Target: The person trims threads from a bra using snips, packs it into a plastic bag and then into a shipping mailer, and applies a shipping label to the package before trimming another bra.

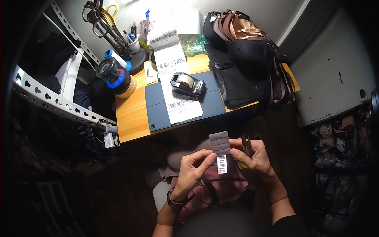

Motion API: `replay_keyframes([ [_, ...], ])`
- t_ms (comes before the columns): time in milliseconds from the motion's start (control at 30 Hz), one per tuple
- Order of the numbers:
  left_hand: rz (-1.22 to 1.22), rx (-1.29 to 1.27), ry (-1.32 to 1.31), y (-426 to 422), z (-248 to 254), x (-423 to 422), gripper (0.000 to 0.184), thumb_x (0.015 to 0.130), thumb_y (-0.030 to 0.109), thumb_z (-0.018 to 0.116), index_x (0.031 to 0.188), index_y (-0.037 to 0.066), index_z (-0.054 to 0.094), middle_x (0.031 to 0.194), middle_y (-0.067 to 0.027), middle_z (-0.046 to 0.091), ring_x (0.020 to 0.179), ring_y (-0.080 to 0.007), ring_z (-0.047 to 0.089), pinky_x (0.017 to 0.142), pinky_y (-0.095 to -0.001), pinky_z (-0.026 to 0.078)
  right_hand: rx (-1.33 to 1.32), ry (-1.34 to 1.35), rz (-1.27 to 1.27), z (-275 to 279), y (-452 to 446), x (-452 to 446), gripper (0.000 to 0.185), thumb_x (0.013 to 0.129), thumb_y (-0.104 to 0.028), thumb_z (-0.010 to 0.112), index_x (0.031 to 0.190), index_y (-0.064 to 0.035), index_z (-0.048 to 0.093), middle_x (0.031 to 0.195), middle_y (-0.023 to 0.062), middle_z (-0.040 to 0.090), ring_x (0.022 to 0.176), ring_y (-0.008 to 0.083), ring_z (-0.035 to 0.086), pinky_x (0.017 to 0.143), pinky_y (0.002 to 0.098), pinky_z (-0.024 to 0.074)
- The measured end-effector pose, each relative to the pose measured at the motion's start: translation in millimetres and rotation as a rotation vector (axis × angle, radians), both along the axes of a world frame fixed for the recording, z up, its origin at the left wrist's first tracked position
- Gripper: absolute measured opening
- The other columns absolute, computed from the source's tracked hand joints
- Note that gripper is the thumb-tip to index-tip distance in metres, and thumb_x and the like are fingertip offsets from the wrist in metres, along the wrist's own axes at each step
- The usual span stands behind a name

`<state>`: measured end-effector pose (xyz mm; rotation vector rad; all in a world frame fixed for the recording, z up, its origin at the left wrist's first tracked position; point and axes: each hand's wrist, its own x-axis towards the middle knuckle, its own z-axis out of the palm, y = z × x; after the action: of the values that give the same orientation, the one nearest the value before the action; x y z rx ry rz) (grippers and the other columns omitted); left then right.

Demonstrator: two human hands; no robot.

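Observation:
A grey padded strip of fabric (219, 142), like a bra's hook-and-eye back band, is held up between both hands. A white printed label (222, 165) hangs from its lower edge. My left hand (196, 168) pinches the strip's lower left corner between thumb and fingers. On the other side, my right hand (254, 158) pinches the right edge. Against the right palm is a dark two-pronged thing (247, 146), with yellow showing near it; its kind is unclear. Mauve fabric (233, 183) lies on the lap below the hands.
Ahead stands a wooden desk (132, 118) with a blue folder (158, 106), a long barcode paper (185, 114) and a tape dispenser (187, 85). Stacked bras (248, 51) and black bags (241, 91) occupy its right side. A white metal shelf frame (59, 100) rises at left.

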<state>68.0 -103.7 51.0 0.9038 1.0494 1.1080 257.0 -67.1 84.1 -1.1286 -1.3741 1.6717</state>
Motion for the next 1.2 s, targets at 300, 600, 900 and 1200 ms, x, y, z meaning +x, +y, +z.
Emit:
replay_keyframes([
  [300,0.020,0.087,0.074,-4,1,-1,0.014,0.086,0.008,0.062,0.092,-0.005,0.065,0.083,-0.0032,0.064,0.080,-0.0069,0.057,0.072,-0.0207,0.045,-0.025,0.027,-0.028,5,2,-2,0.028,0.084,-0.006,0.065,0.110,0.0037,0.060,0.092,0.0068,0.067,0.082,0.0063,0.060,0.073,0.0200,0.0494],
  [600,0.179,0.246,0.295,-6,1,8,0.019,0.087,0.004,0.060,0.104,-0.004,0.061,0.081,-0.0002,0.058,0.074,-0.0042,0.052,0.068,-0.0188,0.043,0.715,-0.379,-0.147,1,10,-7,0.041,0.077,-0.015,0.073,0.112,0.0008,0.058,0.087,0.0104,0.063,0.070,0.0140,0.062,0.062,0.0246,0.0497],
  [900,0.132,0.301,0.146,-10,-3,14,0.041,0.085,0.002,0.059,0.125,0.001,0.050,0.081,-0.0012,0.055,0.075,-0.0057,0.052,0.070,-0.0206,0.044,1.047,-0.645,-0.015,5,7,-16,0.037,0.079,-0.021,0.066,0.111,-0.0077,0.054,0.076,0.0063,0.056,0.058,0.0190,0.055,0.049,0.0298,0.0443],
  [1200,0.112,0.314,0.198,-10,-1,14,0.041,0.084,-0.001,0.058,0.124,0.002,0.051,0.082,-0.0017,0.054,0.075,-0.0071,0.052,0.070,-0.0207,0.043,1.059,-0.623,-0.026,2,11,-12,0.032,0.075,-0.015,0.067,0.105,-0.0066,0.059,0.072,0.0062,0.057,0.057,0.0194,0.056,0.049,0.0300,0.0453],
])
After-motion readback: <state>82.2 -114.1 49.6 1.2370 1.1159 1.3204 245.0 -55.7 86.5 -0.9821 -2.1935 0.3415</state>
